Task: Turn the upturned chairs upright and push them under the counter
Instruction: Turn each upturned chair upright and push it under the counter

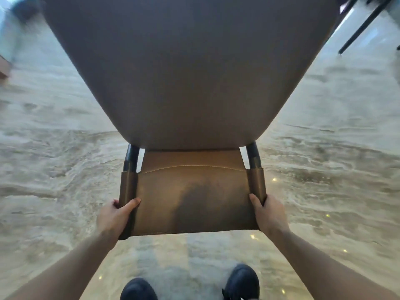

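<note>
Pale marbled floor (65,148) fills the view on every side, glossy enough to throw back small ceiling lights, and streaked as if the camera is moving. Across the upper middle, from nine through twelve to three o'clock, spreads the chair (190,105), by far the biggest thing in sight: a broad grey-brown seat (190,72) tapering down to the tan leather backrest (192,195) at the centre, joined by two dark metal posts (131,158). Whether its legs touch the floor is hidden by the seat. At one o'clock, well apart from it, thin black legs (365,24) of other furniture cross the corner; no worktop is visible.

Below, the left hand (116,215) is clamped on the backrest's left edge at seven o'clock, thumb over the front face, fingers wrapped behind. The right hand (268,213) is closed in the same way on the right edge at five o'clock. Two dark shoes (242,280) stand at six o'clock.

Judging by the seat facing up and the grip at the backrest, this chair looks already righted and the step in hand is carrying or steering it. The next move calls for finding the counter, squaring the chair to it, and pushing evenly with both hands so the legs slide straight under.
</note>
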{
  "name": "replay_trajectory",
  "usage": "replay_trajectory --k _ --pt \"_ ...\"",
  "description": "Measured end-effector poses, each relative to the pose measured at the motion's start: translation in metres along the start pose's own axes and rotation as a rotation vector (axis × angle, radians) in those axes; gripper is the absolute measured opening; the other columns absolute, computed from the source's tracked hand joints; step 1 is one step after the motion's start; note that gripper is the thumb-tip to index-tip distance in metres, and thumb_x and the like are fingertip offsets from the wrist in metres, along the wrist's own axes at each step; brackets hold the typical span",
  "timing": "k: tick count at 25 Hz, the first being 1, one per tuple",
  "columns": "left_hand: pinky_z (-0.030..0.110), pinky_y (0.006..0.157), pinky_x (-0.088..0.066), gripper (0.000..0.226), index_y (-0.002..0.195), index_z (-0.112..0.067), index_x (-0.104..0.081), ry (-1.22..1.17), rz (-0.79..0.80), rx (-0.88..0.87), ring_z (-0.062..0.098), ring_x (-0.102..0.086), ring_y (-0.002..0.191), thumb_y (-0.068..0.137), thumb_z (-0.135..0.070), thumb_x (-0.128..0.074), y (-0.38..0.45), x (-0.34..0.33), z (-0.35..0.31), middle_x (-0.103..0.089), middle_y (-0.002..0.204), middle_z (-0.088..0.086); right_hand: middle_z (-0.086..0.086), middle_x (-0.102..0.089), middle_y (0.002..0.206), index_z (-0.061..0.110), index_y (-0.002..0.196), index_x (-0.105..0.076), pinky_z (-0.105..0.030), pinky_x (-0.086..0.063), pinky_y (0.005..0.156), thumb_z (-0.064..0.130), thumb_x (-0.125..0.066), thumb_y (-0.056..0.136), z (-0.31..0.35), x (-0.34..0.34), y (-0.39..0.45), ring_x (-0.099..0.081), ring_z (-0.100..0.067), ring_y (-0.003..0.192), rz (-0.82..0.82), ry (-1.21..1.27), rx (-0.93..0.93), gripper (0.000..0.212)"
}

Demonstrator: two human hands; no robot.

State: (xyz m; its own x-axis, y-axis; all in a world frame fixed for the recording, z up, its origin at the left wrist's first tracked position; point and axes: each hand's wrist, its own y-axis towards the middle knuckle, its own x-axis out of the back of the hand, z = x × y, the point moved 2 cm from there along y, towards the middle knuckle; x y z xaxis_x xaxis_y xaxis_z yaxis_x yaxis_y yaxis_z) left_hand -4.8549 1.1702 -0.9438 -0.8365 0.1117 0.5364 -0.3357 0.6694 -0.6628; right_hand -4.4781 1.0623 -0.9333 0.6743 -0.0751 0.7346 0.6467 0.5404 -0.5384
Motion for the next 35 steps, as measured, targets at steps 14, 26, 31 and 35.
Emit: replay_trajectory --k 14,26,31,35 --pt "0.027 0.045 -0.035 0.026 0.077 -0.001 -0.067 0.164 -0.058 -0.12 0.024 -0.057 0.058 0.081 -0.023 -0.08 -0.211 0.151 -0.296 -0.063 0.067 0.011 -0.019 -0.049 0.127 0.001 0.126 -0.045 -0.03 -0.042 0.079 0.03 -0.045 0.103 0.238 0.321 -0.102 -0.058 -0.032 0.109 0.068 -0.267 0.138 0.037" --pt "0.039 0.078 -0.052 0.023 0.088 -0.021 -0.071 0.094 -0.316 -0.451 0.027 -0.063 0.087 0.076 -0.002 -0.075 -0.238 0.223 -0.521 -0.07 0.098 0.003 -0.017 -0.038 0.137 0.018 0.135 -0.055 -0.034 -0.046 0.092 0.016 -0.043 0.098 0.424 0.461 -0.068 -0.057 -0.032 0.104 0.116 -0.235 0.427 0.039" --pt "0.041 0.073 -0.057 0.019 0.08 -0.024 -0.067 0.179 -0.329 -0.506 0.033 -0.068 0.077 0.079 -0.005 -0.067 -0.227 0.237 -0.596 -0.071 0.086 0.004 -0.014 -0.036 0.131 0.018 0.12 -0.064 -0.039 -0.054 0.088 0.004 -0.041 0.093 0.499 0.488 -0.043 -0.061 -0.039 0.098 0.028 -0.271 0.293 0.038" --pt "0.033 0.062 -0.05 0.018 0.082 -0.02 -0.067 0.346 -0.265 -0.577 0.031 -0.067 0.074 0.08 -0.003 -0.061 -0.215 0.254 -0.663 -0.068 0.071 0.01 -0.017 -0.05 0.128 0.012 0.122 -0.064 -0.044 -0.056 0.087 0.009 -0.043 0.092 0.557 0.512 -0.024 -0.063 -0.039 0.099 -0.022 -0.199 0.256 0.036"
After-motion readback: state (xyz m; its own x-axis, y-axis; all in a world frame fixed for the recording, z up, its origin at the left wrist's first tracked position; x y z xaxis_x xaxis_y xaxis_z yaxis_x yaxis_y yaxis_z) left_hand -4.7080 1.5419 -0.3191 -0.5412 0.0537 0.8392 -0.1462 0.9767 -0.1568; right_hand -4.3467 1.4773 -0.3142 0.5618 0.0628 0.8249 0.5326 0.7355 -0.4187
